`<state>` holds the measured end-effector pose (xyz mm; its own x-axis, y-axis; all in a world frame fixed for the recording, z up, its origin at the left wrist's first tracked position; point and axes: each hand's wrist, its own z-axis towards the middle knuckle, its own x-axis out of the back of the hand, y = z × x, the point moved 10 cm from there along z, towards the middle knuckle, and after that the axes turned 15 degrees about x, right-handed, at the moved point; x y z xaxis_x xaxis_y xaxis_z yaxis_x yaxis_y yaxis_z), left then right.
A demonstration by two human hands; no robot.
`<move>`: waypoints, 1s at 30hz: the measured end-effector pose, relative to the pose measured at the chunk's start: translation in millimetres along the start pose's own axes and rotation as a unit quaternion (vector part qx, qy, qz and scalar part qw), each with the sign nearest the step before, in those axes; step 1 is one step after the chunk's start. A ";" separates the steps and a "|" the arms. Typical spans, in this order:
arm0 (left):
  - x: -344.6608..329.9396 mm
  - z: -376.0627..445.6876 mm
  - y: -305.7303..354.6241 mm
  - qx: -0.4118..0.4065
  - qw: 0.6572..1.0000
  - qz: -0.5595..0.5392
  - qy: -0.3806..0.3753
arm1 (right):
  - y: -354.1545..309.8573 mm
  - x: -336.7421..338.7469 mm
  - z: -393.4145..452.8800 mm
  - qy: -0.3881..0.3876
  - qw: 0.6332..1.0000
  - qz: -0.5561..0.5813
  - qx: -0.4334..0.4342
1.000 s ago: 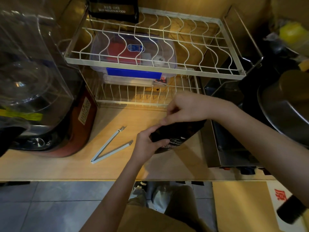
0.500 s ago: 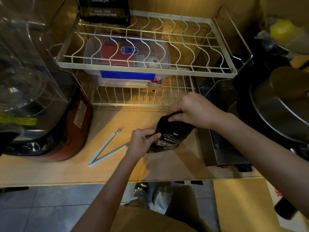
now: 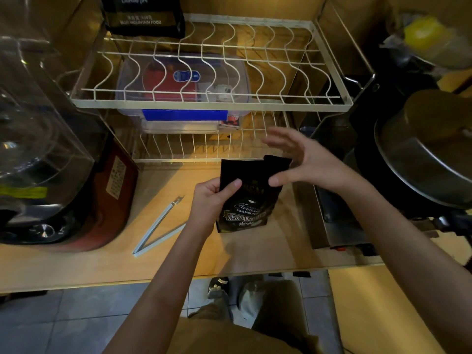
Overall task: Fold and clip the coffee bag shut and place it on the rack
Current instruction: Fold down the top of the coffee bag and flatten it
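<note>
A black coffee bag (image 3: 249,198) with white lettering stands upright on the wooden counter, its top edge unfolded. My left hand (image 3: 213,200) grips its left side, thumb across the front. My right hand (image 3: 304,159) hovers open at the bag's upper right corner, fingers spread, thumb near the bag's right edge. A pale blue bag clip (image 3: 159,229) lies open in a V on the counter, left of the bag. The white wire rack (image 3: 212,104) stands behind, with its upper tier mostly bare.
Another black coffee bag (image 3: 144,15) stands at the rack's back left. A clear plastic box (image 3: 184,98) sits on the lower tier. A red appliance with a clear hopper (image 3: 51,154) fills the left. A steel unit (image 3: 337,218) and a pot lid (image 3: 426,152) crowd the right.
The bag has been stood upright and its top has come unfolded. My right hand let go of the top and opened; my left hand shifted to the bag's left side.
</note>
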<state>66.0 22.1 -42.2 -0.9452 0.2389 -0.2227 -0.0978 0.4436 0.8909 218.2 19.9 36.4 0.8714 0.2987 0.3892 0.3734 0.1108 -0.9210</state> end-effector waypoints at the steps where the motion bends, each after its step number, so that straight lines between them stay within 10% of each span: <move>1: -0.2 0.5 -0.5 0.004 1.000 -0.002 -0.002 | 16.3 -4.2 -9.1 -0.002 0.999 0.020 -0.031; 15: 3.3 2.4 17.3 -0.013 0.998 0.061 0.033 | 88.8 -37.3 -37.8 0.228 0.958 0.164 -0.054; 30: 15.1 -0.5 -0.1 -0.011 0.995 0.068 0.070 | 78.5 -51.5 -27.8 0.266 0.929 0.253 -0.039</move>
<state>51.6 25.2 -45.4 -0.9842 0.1719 -0.0429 0.0290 0.3954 0.9180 211.5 -13.1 -55.5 0.9680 -0.2197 -0.1213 -0.1223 0.0093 -0.9925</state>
